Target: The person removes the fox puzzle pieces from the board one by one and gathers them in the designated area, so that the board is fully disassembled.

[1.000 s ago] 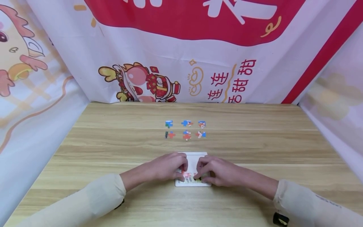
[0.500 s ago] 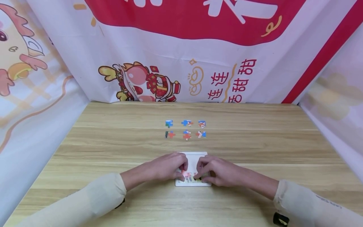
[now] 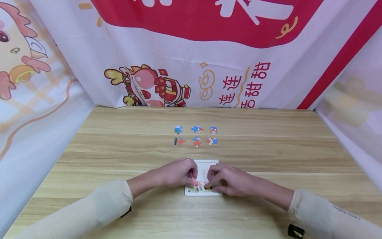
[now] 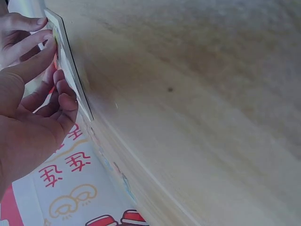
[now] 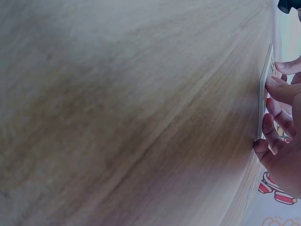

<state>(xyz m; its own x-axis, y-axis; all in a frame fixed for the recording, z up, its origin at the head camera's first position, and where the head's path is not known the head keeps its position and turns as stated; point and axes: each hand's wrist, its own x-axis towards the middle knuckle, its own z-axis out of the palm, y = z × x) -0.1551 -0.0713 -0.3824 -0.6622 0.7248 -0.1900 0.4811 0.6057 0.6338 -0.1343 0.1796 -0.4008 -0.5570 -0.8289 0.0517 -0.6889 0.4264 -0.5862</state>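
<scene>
A white puzzle tray (image 3: 204, 194) lies on the table, with joined jigsaw pieces (image 3: 200, 188) in green and red along its near edge. Over the tray's left side, my left hand (image 3: 180, 172) pinches a reddish puzzle piece (image 3: 195, 182), mostly covered by the fingers. My right hand (image 3: 229, 179) rests at the right side, its extended index finger pressing on the pieces and its thumb by the near right corner. The left wrist view shows the left fingertips close against the tray (image 4: 77, 77). In the right wrist view, the right fingers line the tray's edge (image 5: 262, 99).
Beyond the tray, several loose jigsaw pieces (image 3: 197, 142) lie in two rows on the wooden table (image 3: 268, 146). Printed cloth (image 3: 185, 49) hangs behind the table and along both sides. A dark object (image 5: 289, 5) shows at the right wrist view's top corner.
My left hand has shifted slightly up and away from the tray's near edge, uncovering more of the green pieces at the lower left. The right hand has stayed in place.
</scene>
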